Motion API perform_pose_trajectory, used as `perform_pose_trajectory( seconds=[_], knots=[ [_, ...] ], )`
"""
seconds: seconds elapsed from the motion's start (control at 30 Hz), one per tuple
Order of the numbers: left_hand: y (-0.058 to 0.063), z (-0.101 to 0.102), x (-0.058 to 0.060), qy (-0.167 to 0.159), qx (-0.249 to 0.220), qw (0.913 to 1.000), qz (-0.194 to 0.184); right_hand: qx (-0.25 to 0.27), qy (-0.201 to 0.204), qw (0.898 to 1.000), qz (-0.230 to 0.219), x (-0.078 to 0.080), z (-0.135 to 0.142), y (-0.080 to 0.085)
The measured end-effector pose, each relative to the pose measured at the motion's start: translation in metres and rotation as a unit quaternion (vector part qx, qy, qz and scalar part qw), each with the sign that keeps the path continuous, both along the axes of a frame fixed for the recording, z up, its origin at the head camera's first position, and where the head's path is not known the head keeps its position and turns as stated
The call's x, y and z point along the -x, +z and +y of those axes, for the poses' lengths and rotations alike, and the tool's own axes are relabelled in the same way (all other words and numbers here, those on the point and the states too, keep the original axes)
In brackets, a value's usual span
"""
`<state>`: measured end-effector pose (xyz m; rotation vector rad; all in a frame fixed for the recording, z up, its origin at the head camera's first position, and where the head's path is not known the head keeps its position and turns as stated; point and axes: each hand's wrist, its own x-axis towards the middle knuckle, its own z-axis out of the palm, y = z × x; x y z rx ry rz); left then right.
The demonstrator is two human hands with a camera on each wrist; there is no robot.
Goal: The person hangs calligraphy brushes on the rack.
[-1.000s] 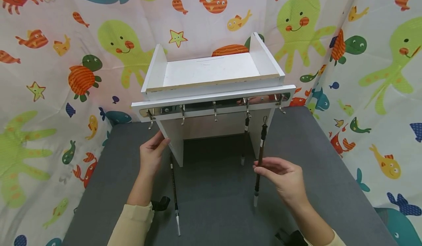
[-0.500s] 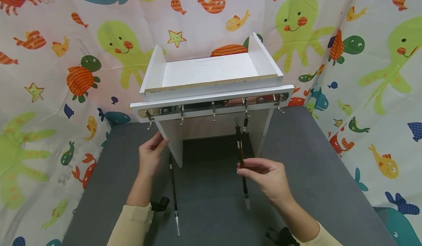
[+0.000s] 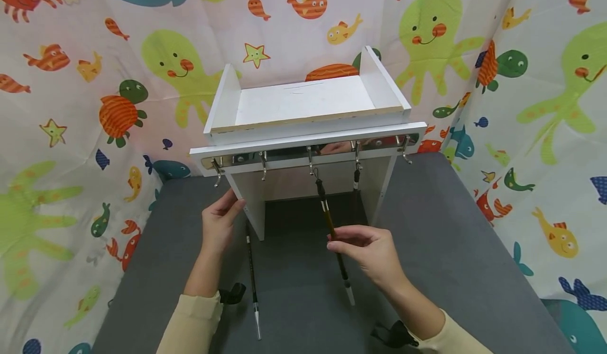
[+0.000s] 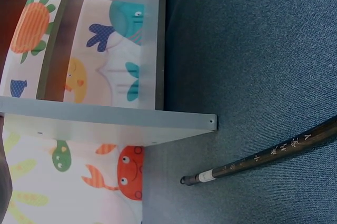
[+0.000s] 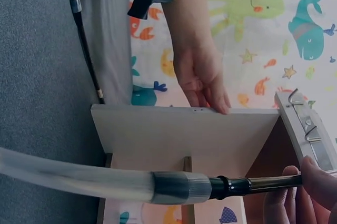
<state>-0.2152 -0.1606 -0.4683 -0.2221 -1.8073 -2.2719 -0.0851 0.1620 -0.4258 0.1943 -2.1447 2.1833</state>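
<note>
Evidently we had both hands at the white stand [image 3: 303,101]; our left hand [image 3: 218,222], left of centre in the head view, pinched the front edge of the left side panel [image 3: 250,198], opened only about as far as the board's thickness, presumably to keep the stand from shifting; our right hand [image 3: 364,246], right of centre and low in the frame, held a dark brush [image 3: 327,214] at mid-handle between thumb and fingertips, closed down to the slim shaft. We seemed to grip it there to leave its upper end free; its loop [image 3: 316,173] stood close by the middle hook [image 3: 310,158], though we could not tell whether they touched; the brush leaned, its clear cap [image 3: 350,296] pointing toward the bottom of the frame. Just to the right, a second brush [image 3: 356,179] hung at the next hook [image 3: 358,155], likely placed so that its weight kept it upright; at lower left, a third brush [image 3: 253,277] lay on the dark table [image 3: 294,312], held by neither hand.
</note>
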Motion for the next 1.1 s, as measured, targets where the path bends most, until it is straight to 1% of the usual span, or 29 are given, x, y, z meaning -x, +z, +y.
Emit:
perform_pose_trajectory(
  seconds=[0.27,0.53,0.67,0.77,0.93,1.1],
  knots=[
    [0.002,-0.001,-0.001,0.004,0.016,0.9998,0.007,-0.011,0.001,1.0,-0.008,0.004,-0.004,-0.001],
    [-0.002,-0.001,0.001,-0.005,0.012,0.9995,0.029,0.0,0.015,1.0,0.0,0.006,-0.004,-0.003],
    [-0.003,-0.001,0.002,-0.005,0.011,0.9995,0.031,-0.01,0.008,1.0,-0.001,0.007,-0.005,-0.003],
    [-0.003,-0.001,0.002,-0.004,0.01,0.9995,0.028,-0.02,-0.001,1.0,-0.009,0.009,-0.005,-0.003],
    [-0.003,0.0,0.001,-0.003,0.01,0.9996,0.026,-0.037,-0.014,0.999,-0.019,0.016,-0.007,-0.009],
    [-0.004,-0.001,0.0,-0.004,0.012,0.9995,0.03,-0.032,-0.014,0.999,-0.003,0.024,-0.01,-0.019]
  ],
)
